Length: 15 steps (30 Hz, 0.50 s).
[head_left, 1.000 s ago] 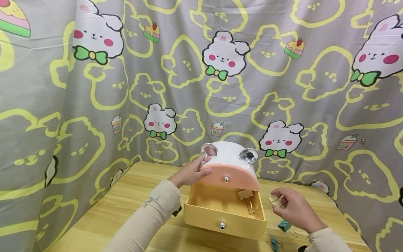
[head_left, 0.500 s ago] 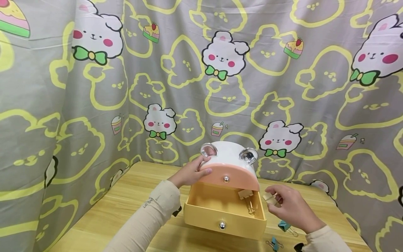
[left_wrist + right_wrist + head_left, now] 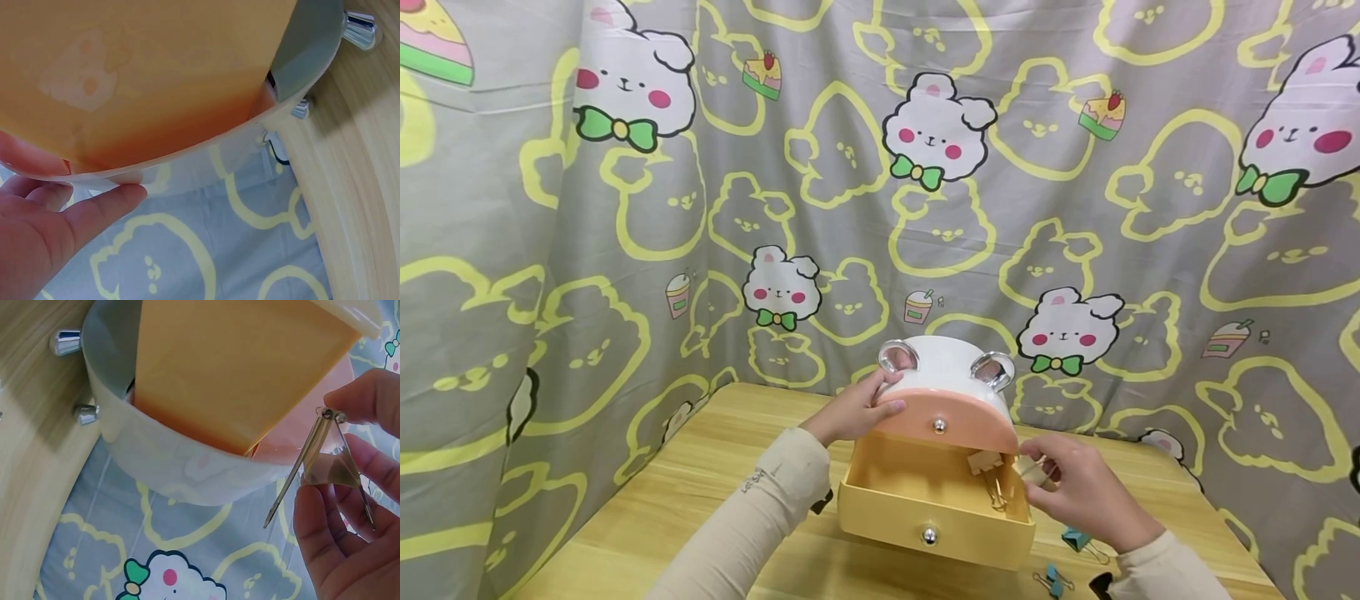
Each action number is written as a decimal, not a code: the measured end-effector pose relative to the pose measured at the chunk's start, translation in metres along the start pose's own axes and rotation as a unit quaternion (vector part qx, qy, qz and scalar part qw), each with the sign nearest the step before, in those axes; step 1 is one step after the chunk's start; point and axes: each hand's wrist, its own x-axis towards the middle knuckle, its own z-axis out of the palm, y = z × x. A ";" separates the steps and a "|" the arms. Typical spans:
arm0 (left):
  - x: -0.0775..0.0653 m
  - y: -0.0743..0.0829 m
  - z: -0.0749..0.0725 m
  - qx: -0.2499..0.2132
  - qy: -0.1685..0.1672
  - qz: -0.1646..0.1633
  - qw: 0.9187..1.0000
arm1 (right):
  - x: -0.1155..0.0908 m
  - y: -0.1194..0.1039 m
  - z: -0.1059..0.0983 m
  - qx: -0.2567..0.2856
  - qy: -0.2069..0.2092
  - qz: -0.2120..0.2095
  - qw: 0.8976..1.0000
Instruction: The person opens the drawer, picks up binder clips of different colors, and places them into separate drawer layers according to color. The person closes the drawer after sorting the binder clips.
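A white chest (image 3: 946, 354) with silver ears and a peach top front stands on the table. Its lower yellow drawer (image 3: 880, 510) is pulled out. Inside, at the right, lies a pale binder clip (image 3: 986, 463) with its wire handles. My left hand (image 3: 852, 410) rests on the chest's upper left side, thumb on the peach front; in the left wrist view its fingers touch the white shell. My right hand (image 3: 1086, 493) pinches another pale yellow binder clip (image 3: 327, 469) at the drawer's right edge. Both wire handles of that clip show in the right wrist view.
A teal binder clip (image 3: 1076, 540) and a smaller blue one (image 3: 1053, 582) lie on the wooden table (image 3: 737, 425) right of the drawer. A partly hidden black object (image 3: 1102, 586) is by the right sleeve. A patterned curtain (image 3: 850, 208) hangs behind and at the left.
My right hand has moved left with the pale binder clip, from beside the chest to the drawer's right edge. The left hand and the drawer have stayed put.
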 end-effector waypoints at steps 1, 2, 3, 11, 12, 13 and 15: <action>0.000 0.000 0.000 0.000 0.000 -0.002 1.000 | 0.001 -0.001 0.000 0.000 -0.001 0.001 1.000; 0.000 0.000 0.000 -0.001 -0.001 -0.002 1.000 | 0.002 -0.002 0.000 0.000 -0.001 0.000 1.000; 0.000 0.000 0.000 -0.002 -0.002 -0.003 1.000 | 0.003 -0.002 0.001 0.002 -0.002 -0.003 1.000; 0.000 0.000 0.000 -0.004 -0.001 -0.001 1.000 | 0.009 -0.009 0.006 0.016 -0.017 -0.015 1.000; 0.000 0.000 0.000 -0.004 -0.001 -0.001 1.000 | 0.010 -0.010 0.007 0.017 -0.020 -0.014 1.000; 0.000 0.000 0.000 -0.005 0.000 0.000 1.000 | 0.011 -0.010 0.008 0.016 -0.023 -0.014 1.000; -0.001 0.001 0.000 -0.004 0.001 0.000 1.000 | 0.012 -0.012 0.009 0.013 -0.027 -0.017 0.999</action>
